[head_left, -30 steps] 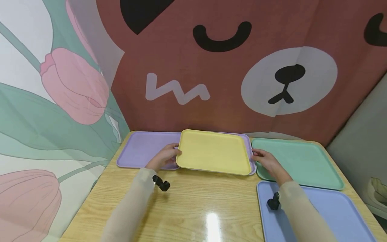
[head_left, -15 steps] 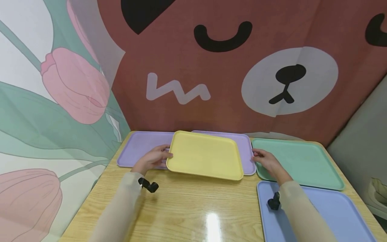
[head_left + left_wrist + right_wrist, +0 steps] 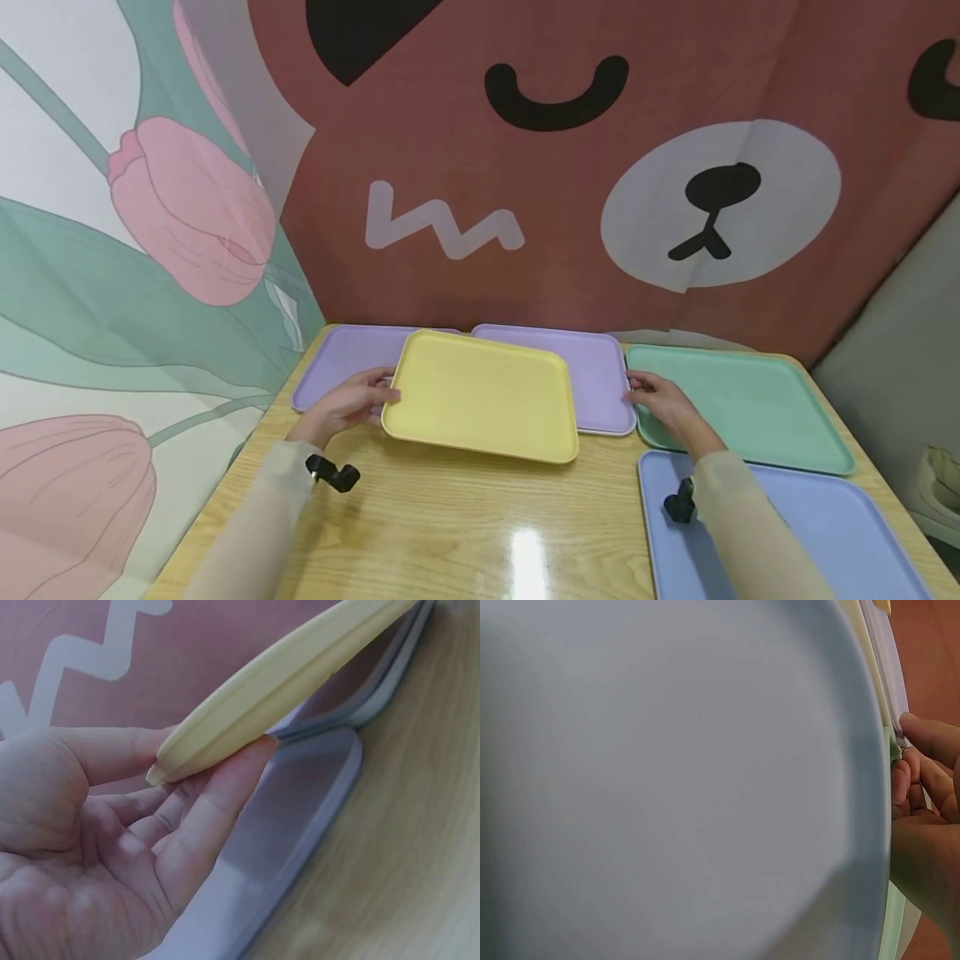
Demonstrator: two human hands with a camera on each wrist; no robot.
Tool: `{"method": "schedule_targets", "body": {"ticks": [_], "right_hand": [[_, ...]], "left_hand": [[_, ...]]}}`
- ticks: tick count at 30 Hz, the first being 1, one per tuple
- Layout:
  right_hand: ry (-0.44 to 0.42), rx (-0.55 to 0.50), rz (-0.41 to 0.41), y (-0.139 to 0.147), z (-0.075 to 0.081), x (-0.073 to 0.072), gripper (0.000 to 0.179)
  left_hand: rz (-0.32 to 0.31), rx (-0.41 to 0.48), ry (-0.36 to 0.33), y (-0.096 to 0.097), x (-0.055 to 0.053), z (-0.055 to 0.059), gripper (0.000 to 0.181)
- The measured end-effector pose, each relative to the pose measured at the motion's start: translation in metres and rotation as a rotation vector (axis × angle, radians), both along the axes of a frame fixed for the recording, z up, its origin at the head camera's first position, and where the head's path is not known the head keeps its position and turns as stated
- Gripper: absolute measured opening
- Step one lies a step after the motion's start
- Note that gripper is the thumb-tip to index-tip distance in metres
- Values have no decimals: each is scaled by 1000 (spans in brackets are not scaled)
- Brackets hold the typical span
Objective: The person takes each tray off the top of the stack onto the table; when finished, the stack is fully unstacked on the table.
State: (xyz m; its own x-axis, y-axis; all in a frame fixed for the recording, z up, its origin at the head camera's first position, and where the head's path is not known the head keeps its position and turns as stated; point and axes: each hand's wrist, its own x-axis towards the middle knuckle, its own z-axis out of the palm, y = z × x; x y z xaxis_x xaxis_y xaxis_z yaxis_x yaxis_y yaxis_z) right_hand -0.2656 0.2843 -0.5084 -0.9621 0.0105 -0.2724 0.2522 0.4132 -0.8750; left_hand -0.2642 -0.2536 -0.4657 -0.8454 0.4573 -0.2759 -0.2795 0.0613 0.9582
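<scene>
My left hand (image 3: 348,406) grips the left edge of a yellow tray (image 3: 483,396), which is tilted and overlaps two purple trays behind it. In the left wrist view the thumb lies on one face of the yellow tray (image 3: 247,705) and the fingers lie beneath it. My right hand (image 3: 663,404) pinches the right edge of the right-hand purple tray (image 3: 600,375). The right wrist view has the thumb of that hand (image 3: 930,825) at the purple rim. The other purple tray (image 3: 352,354) lies behind my left hand, partly covered.
Right of the purple trays lies a green tray (image 3: 738,404), with a blue tray (image 3: 817,517) nearer and under my right forearm. All rest on a wooden table (image 3: 450,525). A wall hanging with a printed bear (image 3: 420,283) stands along the back edge.
My left hand has drawn the yellow tray left and toward me, off the right-hand purple tray, uncovering more of it. My right hand has stayed at the purple tray's edge.
</scene>
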Motion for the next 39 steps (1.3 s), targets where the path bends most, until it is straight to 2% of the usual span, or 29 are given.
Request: {"method": "schedule_targets", "body": {"ticks": [12,25,39], "right_hand": [[7,0,0,0,0,-1,62],[4,-2,5,-2,1,-2,64],[2,7,8,1,-1,-4,65]], "left_hand": [[-29,-34,40,-45,24,0,66],[-51,-37,49,-96,49,-10,65],[-64,-88,41,-133,71,-12,67]]}}
